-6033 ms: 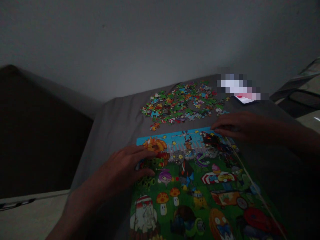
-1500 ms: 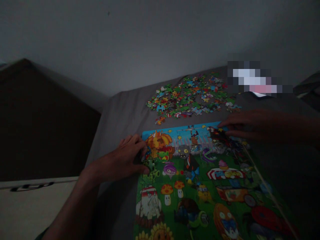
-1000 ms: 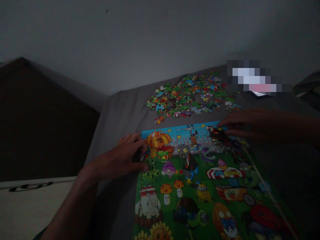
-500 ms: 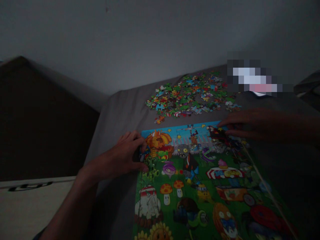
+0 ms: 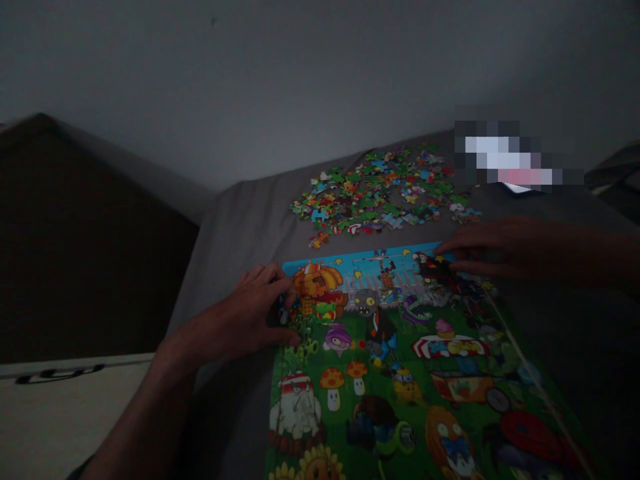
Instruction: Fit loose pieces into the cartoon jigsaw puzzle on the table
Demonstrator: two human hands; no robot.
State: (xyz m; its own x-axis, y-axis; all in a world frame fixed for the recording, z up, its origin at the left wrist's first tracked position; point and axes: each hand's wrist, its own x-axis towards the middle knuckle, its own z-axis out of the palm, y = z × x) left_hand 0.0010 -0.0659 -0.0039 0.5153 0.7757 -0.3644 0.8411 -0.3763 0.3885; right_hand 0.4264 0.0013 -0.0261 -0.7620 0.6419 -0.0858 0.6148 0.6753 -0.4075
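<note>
A colourful jigsaw puzzle with cartoon mushrooms, a pumpkin and grey figures lies flat before me. Piece seams show in its blue top strip. My left hand is at the upper left edge, its fingers curled by the rim and its thumb lying over the picture. At the upper right corner, my right hand has its fingers and thumb closed about the border. Dim light blurs the detail of the right fingertips. A pale line runs down the puzzle's right side.
Beyond the puzzle, many loose jigsaw pieces are spread on the grey cloth surface. A blurred-out bright object lies at the back right. A wall rises behind. To the left stand a dark panel and a pale surface.
My left fingers and thumb have shifted very slightly at the puzzle's edge. The right hand and the puzzle stay in place.
</note>
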